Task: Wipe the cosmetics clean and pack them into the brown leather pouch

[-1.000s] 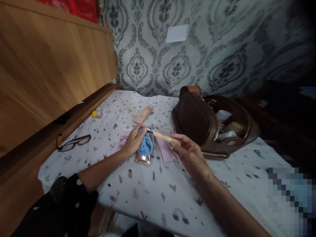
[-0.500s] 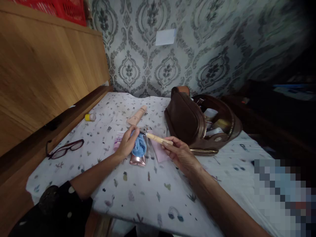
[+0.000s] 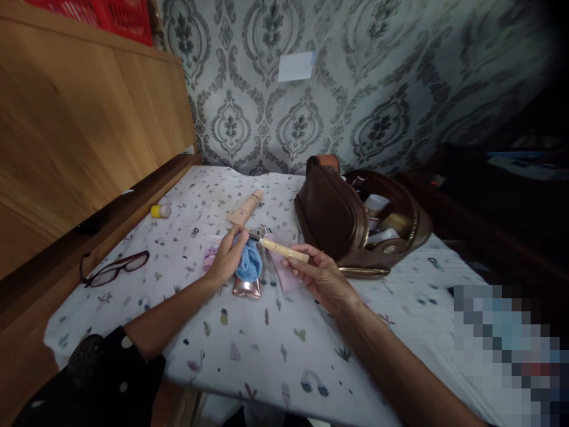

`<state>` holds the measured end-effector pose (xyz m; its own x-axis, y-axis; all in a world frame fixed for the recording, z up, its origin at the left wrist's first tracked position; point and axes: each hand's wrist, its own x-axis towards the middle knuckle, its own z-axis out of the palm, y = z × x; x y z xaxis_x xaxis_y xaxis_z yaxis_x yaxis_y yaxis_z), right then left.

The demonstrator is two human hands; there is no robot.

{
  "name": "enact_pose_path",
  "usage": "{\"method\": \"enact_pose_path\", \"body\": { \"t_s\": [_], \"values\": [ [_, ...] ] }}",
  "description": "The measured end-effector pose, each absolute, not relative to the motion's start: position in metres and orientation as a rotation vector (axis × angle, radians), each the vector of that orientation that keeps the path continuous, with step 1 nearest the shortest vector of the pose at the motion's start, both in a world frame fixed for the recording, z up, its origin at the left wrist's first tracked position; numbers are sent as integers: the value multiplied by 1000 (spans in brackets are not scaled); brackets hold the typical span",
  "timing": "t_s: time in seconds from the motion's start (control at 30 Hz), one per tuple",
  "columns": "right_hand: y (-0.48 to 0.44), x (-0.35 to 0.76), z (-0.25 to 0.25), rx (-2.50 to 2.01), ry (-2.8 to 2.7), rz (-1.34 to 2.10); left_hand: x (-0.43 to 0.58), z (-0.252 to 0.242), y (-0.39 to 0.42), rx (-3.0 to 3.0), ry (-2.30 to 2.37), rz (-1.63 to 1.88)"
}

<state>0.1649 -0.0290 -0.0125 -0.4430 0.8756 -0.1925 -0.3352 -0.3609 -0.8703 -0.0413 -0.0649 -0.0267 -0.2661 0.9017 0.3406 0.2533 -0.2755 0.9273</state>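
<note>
A slim yellow tube [image 3: 282, 249] is pinched in my right hand [image 3: 322, 274], its far end pointing left toward my left hand [image 3: 230, 254]. The fingers of my left hand are closed on a small dark, silvery piece [image 3: 254, 235] at the tube's tip. Just below them lies a blue fluffy band [image 3: 249, 264] on top of a shiny rose-gold tube [image 3: 246, 288]. A pink packet [image 3: 213, 249] sits partly behind my left hand, and a pale pink item [image 3: 287, 277] lies under the yellow tube.
A peach tube [image 3: 247, 207] lies farther back. On the right stands an open brown bag [image 3: 331, 207] with several items inside. Red-framed glasses [image 3: 116, 271] and a yellow-capped bottle [image 3: 160, 211] are at the left, beside a wooden cabinet [image 3: 98, 112].
The whole view has shifted slightly. Both hands keep almost the same pose around the yellow tube and the dark piece.
</note>
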Motion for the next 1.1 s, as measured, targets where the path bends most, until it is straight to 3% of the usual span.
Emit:
{"method": "enact_pose_path", "body": {
  "t_s": [1.1],
  "values": [
    [-29, 163, -21, -986, -1252, 1668, -42, -27, -65, 1437, 1469, 1571]
  ]
}}
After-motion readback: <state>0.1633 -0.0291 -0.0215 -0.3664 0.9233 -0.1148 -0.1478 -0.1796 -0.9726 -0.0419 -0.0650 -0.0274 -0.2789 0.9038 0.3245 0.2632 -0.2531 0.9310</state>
